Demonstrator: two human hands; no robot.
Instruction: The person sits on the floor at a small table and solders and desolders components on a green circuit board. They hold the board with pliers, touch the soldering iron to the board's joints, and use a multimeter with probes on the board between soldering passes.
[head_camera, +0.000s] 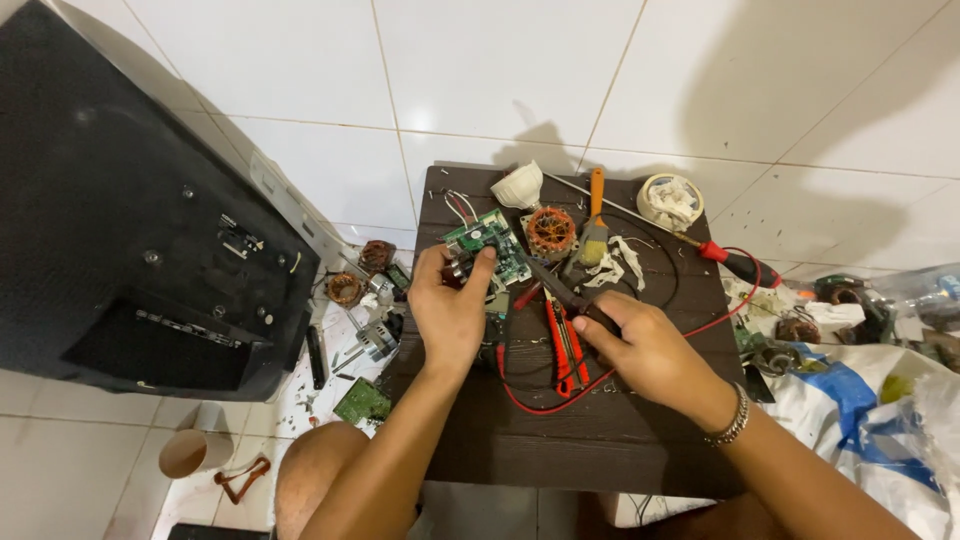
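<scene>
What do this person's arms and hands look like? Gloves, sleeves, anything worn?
Both arms are bare, with no sleeves in view, and neither the left hand nor the right hand wears a glove. The only thing worn is a silver-coloured beaded bracelet around the right wrist. No rings or watch are visible.

Bare dark tabletop (590, 440) lies open below both hands; beyond the fingers, a copper-wound stator (551, 232), paintbrush (595, 215) and tape roll (669, 201) crowd the far edge.

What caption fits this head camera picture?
Left hand steadies a green circuit board while right hand touches a black probe to it.
</scene>
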